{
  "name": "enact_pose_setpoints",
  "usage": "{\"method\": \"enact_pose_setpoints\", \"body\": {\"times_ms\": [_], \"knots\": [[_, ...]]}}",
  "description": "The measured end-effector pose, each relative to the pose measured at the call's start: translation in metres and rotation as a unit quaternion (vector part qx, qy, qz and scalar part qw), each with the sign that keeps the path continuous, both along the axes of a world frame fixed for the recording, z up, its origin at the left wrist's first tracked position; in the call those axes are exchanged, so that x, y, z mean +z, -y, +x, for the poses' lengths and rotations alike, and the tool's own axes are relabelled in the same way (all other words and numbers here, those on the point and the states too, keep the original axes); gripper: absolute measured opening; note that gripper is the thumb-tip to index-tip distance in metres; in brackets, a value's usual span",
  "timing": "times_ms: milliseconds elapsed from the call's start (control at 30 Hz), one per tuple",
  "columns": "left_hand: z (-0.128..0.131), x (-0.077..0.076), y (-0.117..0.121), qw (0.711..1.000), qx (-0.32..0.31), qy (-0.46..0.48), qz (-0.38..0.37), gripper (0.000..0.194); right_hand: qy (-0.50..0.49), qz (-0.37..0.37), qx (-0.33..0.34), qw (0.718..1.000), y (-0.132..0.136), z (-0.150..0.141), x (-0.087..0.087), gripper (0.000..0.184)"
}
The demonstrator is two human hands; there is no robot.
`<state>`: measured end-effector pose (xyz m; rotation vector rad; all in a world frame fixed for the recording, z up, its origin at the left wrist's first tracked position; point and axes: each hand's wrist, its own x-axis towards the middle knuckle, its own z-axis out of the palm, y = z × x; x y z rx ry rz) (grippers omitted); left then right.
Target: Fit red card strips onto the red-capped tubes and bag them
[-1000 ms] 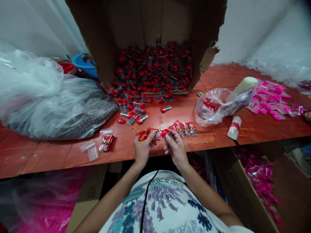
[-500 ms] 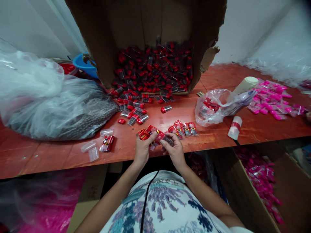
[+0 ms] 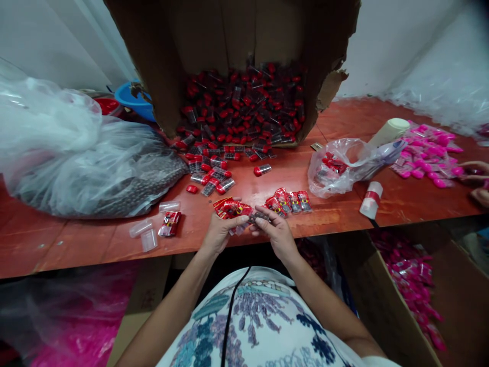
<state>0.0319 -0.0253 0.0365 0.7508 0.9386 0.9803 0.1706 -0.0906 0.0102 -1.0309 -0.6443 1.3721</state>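
Head view: dark piece (image 3: 260, 217) sits between both hands, over the table (image 3: 91, 248) front edge. Can't tell if it's a tube or a packet. Right hand (image 3: 275, 232) pinches it; left hand (image 3: 221, 232) grips fanned red packets (image 3: 233, 208), thumb tip right by the piece.

Risks, my read: fingertip-only pinch, so a slip could send the piece off the edge. Packets are loosely fanned and look slick; if the left grip eases, some could slide out. Right knuckles sit close to the row (image 3: 294, 202), so a sideways move could knock it.

Counts: held packets several, overlap hides the number. Row: at least four. Loose cap (image 3: 191, 189): one. Lone capsule (image 3: 262, 169): one. Clear tubes (image 3: 148, 239): three. Packet stack (image 3: 169, 224): one. Roll (image 3: 370, 200): one. Small bag (image 3: 321, 186): one. Bead bag (image 3: 95, 178): one. Carton (image 3: 155, 76) on the table: one, capsules inside too many to count. Pink pile (image 3: 424, 153): same.
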Motion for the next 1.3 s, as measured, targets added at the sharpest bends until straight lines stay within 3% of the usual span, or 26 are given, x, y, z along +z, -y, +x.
{"method": "enact_pose_setpoints", "body": {"times_ms": [67,133,233,300,367,467,600,767,867,1067,1300], "knots": [[0.000,0.000,0.000,1.000,-0.003,-0.001,0.001,0.058,0.010,0.009,0.001,1.000,0.001,-0.002,-0.001,0.040],[0.002,-0.001,0.001,1.000,0.016,0.007,0.013,0.048,0.081,0.046,-0.015,0.996,0.002,-0.003,-0.001,0.035],[0.007,-0.003,0.005,0.997,0.063,0.005,0.044,0.032,0.232,0.102,-0.051,0.966,0.004,-0.002,-0.001,0.034],[0.010,-0.005,0.007,0.996,0.074,-0.004,0.052,0.027,0.270,0.111,-0.061,0.954,0.005,-0.002,-0.001,0.034],[0.010,-0.006,0.009,0.997,0.065,-0.007,0.048,0.025,0.223,0.090,-0.055,0.969,0.005,-0.003,-0.001,0.033],[0.007,-0.004,0.010,0.999,0.030,0.002,0.033,0.031,0.072,0.029,-0.029,0.997,0.004,-0.006,-0.003,0.036],[0.005,0.000,0.010,1.000,-0.003,0.015,0.028,0.034,-0.005,0.007,-0.028,1.000,0.002,-0.007,-0.004,0.039],[0.008,0.000,0.014,0.999,0.028,0.003,0.036,0.021,0.049,0.037,-0.018,0.998,0.001,-0.009,0.002,0.039],[0.009,-0.004,0.017,1.000,0.006,-0.016,0.013,0.021,0.082,0.046,-0.013,0.996,0.000,-0.010,0.003,0.040],[0.005,-0.005,0.014,1.000,0.012,-0.012,-0.001,0.021,0.195,0.099,0.055,0.974,-0.002,0.004,-0.009,0.046],[0.010,-0.015,0.018,0.998,-0.021,0.006,-0.060,0.027,0.245,0.106,-0.004,0.964,-0.002,0.007,-0.017,0.028]]}}
